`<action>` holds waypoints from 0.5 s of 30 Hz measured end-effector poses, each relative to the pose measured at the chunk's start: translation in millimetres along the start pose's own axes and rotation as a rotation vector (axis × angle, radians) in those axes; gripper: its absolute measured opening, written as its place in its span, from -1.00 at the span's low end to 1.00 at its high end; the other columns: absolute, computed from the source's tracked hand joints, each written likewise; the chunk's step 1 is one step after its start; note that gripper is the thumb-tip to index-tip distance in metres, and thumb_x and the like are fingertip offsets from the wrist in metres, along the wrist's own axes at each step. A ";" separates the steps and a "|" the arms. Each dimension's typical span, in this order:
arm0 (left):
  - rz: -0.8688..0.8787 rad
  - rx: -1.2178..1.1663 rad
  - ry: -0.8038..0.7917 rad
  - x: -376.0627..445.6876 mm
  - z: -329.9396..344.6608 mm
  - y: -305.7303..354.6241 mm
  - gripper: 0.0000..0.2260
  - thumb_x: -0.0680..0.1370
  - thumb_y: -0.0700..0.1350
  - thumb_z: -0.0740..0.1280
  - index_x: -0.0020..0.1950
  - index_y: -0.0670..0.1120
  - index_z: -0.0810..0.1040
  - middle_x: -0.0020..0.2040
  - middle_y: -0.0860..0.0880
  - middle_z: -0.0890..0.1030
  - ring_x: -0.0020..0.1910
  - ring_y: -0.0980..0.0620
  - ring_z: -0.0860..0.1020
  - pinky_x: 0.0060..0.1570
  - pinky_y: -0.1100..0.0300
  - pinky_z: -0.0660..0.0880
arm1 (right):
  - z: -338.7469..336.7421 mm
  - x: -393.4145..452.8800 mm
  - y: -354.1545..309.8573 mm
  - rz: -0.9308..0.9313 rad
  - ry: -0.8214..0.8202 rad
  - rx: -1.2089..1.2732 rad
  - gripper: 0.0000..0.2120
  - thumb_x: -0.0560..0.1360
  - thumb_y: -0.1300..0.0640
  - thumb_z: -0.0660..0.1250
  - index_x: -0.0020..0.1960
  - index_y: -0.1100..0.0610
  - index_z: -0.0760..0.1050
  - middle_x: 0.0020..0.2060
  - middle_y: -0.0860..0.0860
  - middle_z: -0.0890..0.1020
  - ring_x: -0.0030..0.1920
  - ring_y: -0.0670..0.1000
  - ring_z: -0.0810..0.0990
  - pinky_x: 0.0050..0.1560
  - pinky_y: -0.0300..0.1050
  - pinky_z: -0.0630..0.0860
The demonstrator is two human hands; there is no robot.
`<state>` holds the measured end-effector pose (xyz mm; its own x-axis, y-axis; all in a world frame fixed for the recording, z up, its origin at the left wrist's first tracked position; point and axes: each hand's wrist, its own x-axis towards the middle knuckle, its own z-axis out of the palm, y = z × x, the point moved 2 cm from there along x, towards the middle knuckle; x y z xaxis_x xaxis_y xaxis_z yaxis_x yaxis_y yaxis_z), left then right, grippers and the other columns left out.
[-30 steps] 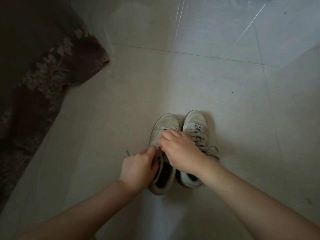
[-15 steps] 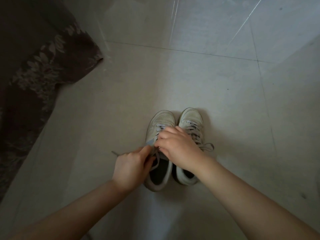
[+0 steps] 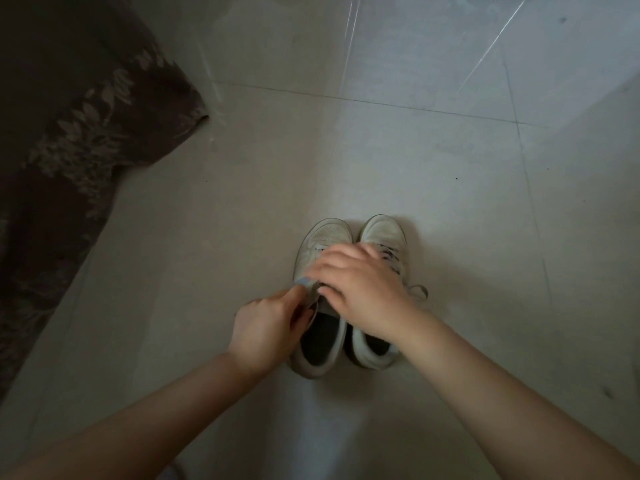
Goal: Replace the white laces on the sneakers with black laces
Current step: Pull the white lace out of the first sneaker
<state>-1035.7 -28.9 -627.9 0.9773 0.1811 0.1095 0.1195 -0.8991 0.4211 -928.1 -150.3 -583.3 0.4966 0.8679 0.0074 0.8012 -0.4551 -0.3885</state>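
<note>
Sneakers sit side by side on the pale tiled floor [image 3: 433, 188], toes pointing to the far side and heels toward the person. The left sneaker [image 3: 320, 355] has its dark opening in plain view, and its tongue area is partly covered by both hands. The right sneaker [image 3: 382, 230] touches it along the inner edge and carries a lace [image 3: 393, 259] threaded across its eyelets, with a loose loop lying on the floor to its right.

The left hand [image 3: 265, 329] comes in from the near left with its fingers curled, thumb and fingers pinching a strip at the left collar of the left sneaker; in the dim light I cannot tell whether that strip is a lace or the shoe's edge. The right hand [image 3: 360, 289] lies across the middle of both sneakers, palm down, fingers bent and reaching left over the left sneaker's lacing. Whether it pinches anything beneath I cannot tell, as the fingertips are hidden against the shoe.

Both forearms are bare and run in from the near corners.

Dark patterned fabric [image 3: 69, 140] with a pale leaf print fills the far left, its edge resting on the floor, well apart from the sneakers.
</note>
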 end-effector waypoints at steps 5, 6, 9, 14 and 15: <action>0.033 -0.002 0.010 0.7 -0.6 1.4 -0.85 0.40 0.09 0.19 -0.16 0.03 0.37 -0.39 0.05 0.57 -0.50 -0.04 0.54 -0.59 0.28 0.28 | 11.8 5.8 -1.4 -0.028 0.033 -0.146 -0.78 0.19 0.30 0.50 -0.24 0.05 0.60 -0.30 -0.06 0.55 -0.10 0.05 0.50 0.01 -0.06 0.24; 0.037 0.000 0.016 1.8 -0.6 2.2 -0.84 0.40 0.08 0.19 -0.19 0.01 0.34 -0.41 0.04 0.55 -0.50 -0.04 0.54 -0.59 0.29 0.27 | 9.0 4.3 1.5 0.024 0.068 -0.140 -0.75 0.19 0.32 0.49 -0.23 0.05 0.59 -0.27 -0.06 0.56 -0.09 0.05 0.51 0.02 -0.04 0.25; 0.048 -0.011 0.010 3.8 0.9 3.7 -0.82 0.41 0.08 0.17 -0.20 0.00 0.26 -0.40 0.05 0.54 -0.49 -0.05 0.54 -0.58 0.29 0.29 | -8.4 -3.3 17.6 0.258 0.213 -0.119 -0.80 0.31 0.33 0.43 -0.17 0.06 0.59 -0.21 -0.05 0.59 -0.08 0.12 0.54 0.00 -0.02 0.27; 0.045 -0.028 0.005 4.0 1.7 3.8 -0.82 0.41 0.10 0.17 -0.17 0.02 0.28 -0.39 0.07 0.55 -0.47 -0.04 0.55 -0.57 0.29 0.29 | -14.9 -6.2 20.1 0.102 0.201 -0.115 -0.80 0.38 0.24 0.34 -0.03 0.07 0.61 -0.07 -0.05 0.61 0.09 0.08 0.48 0.15 -0.05 0.23; 0.041 -0.036 0.005 4.2 1.3 4.1 -0.82 0.40 0.11 0.18 -0.16 0.03 0.30 -0.38 0.07 0.56 -0.47 -0.04 0.56 -0.57 0.29 0.30 | -10.0 -4.0 13.3 0.002 0.139 -0.105 -0.77 0.39 0.22 0.33 0.01 0.05 0.61 -0.04 -0.07 0.61 0.13 0.05 0.46 0.21 -0.03 0.22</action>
<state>-1030.8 -32.3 -626.9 0.9804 0.1461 0.1320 0.0724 -0.8910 0.4482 -916.1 -161.8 -579.3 0.5336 0.8346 0.1370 0.8271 -0.4812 -0.2902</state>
